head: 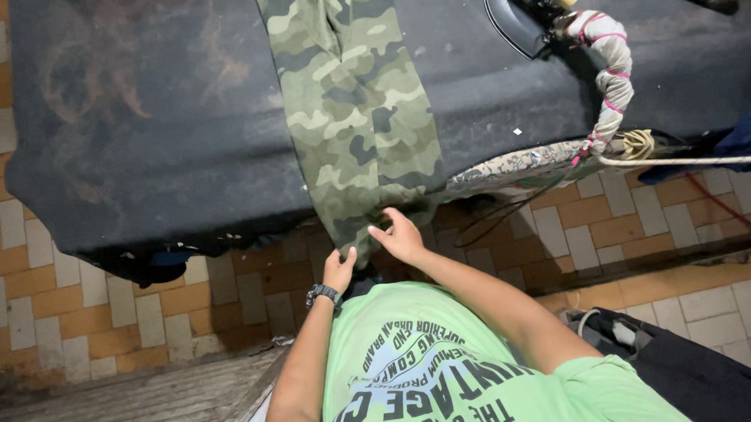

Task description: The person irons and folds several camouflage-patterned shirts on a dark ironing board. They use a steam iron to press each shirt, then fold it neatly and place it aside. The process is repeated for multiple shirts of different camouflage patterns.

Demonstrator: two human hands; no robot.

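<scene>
Both hands are gripping the lower end of the camouflage trousers (pixel 353 109).

Right hand (pixel 401 238) is pinching the cloth at the hem while left hand (pixel 339 271), wearing a wristwatch (pixel 323 295), is holding the edge beside it. Trousers are lying lengthwise across the dark padded table (pixel 148 120), their end hanging over its near edge; an iron (pixel 523 10) is resting at the far right.

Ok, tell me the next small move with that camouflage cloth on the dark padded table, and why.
Probably pull the camouflage cloth taut toward the body: both the left hand and right hand are at its hanging end, which droops bunched over the dark padded table edge.
</scene>
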